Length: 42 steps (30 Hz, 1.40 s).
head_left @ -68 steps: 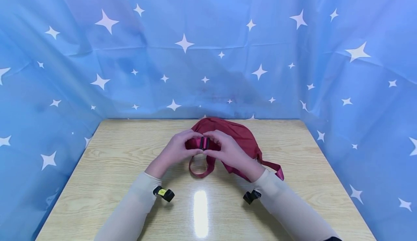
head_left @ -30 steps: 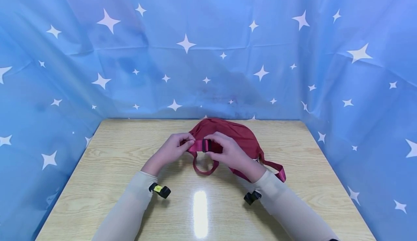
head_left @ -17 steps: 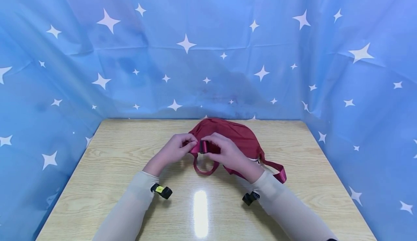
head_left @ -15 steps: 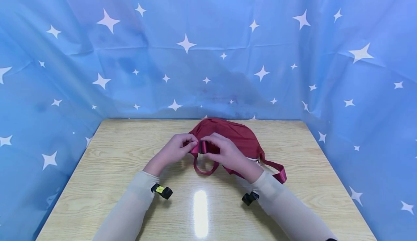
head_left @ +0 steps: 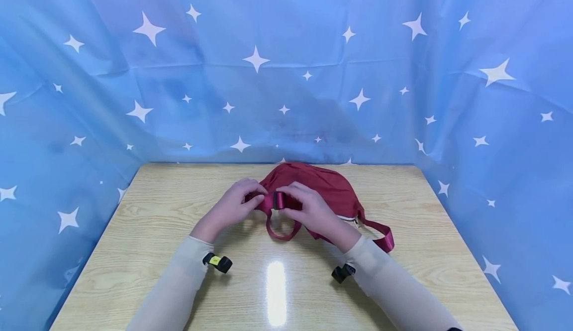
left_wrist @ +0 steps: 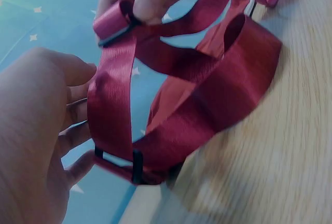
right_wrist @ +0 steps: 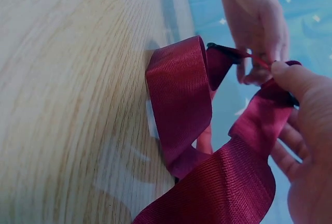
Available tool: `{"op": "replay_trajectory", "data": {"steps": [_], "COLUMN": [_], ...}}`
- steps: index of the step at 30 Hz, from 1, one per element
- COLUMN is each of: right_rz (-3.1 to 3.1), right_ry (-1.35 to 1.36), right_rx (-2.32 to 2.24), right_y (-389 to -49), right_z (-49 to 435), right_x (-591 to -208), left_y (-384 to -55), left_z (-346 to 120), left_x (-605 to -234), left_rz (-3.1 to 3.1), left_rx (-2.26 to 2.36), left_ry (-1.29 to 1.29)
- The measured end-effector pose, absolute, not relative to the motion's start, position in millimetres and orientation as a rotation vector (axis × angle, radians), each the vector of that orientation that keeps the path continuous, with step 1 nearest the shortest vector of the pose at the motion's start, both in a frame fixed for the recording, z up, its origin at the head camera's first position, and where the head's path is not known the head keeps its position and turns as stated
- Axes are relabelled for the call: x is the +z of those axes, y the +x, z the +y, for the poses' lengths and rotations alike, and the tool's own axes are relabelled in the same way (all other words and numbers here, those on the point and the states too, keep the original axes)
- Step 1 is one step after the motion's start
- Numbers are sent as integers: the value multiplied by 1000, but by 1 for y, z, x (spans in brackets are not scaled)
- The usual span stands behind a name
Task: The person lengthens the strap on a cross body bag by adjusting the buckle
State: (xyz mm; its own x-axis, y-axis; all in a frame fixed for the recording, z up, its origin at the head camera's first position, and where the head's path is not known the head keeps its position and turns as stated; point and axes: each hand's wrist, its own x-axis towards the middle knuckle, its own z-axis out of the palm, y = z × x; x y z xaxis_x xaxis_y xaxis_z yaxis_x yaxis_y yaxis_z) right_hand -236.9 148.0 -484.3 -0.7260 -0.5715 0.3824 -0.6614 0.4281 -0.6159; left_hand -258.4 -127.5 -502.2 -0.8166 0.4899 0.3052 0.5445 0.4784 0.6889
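Note:
A dark red backpack [head_left: 329, 186] lies on the table, its strap [left_wrist: 111, 94] raised in a loop in front of it. My right hand [head_left: 315, 214] pinches the strap at a black slider buckle [left_wrist: 116, 36] between thumb and fingers. On the other side, my left hand [head_left: 229, 206] stays beside the webbing. Its fingers are loosely spread behind the strap, with the thumb tip right at the edge, as the left wrist view shows. A second black slider [left_wrist: 137, 167] sits lower on the loop.
Under the bag is a wood-grain table [head_left: 156, 251], backed by a blue curtain [head_left: 201, 122] with white stars. A red strap end [head_left: 384, 241] trails off the bag's right side, and a loop [head_left: 282, 236] hangs at its front. Small black devices [head_left: 219, 262] sit on both wrists.
At first both hands met at the buckle. My left hand has since shifted left along the strap and, in the last half second, loosened its pinch; my right hand keeps the buckle.

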Motion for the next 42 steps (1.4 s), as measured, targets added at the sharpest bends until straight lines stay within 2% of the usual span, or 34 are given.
{"op": "replay_trajectory", "data": {"steps": [42], "right_rz": [-2584], "right_ry": [1081], "right_rx": [1239], "right_y": [-240], "right_z": [141], "right_x": [-488], "left_y": [-259], "left_z": [-118], "left_x": [-498], "left_rz": [-2668], "left_rx": [-1373], "left_ry": [-937]}}
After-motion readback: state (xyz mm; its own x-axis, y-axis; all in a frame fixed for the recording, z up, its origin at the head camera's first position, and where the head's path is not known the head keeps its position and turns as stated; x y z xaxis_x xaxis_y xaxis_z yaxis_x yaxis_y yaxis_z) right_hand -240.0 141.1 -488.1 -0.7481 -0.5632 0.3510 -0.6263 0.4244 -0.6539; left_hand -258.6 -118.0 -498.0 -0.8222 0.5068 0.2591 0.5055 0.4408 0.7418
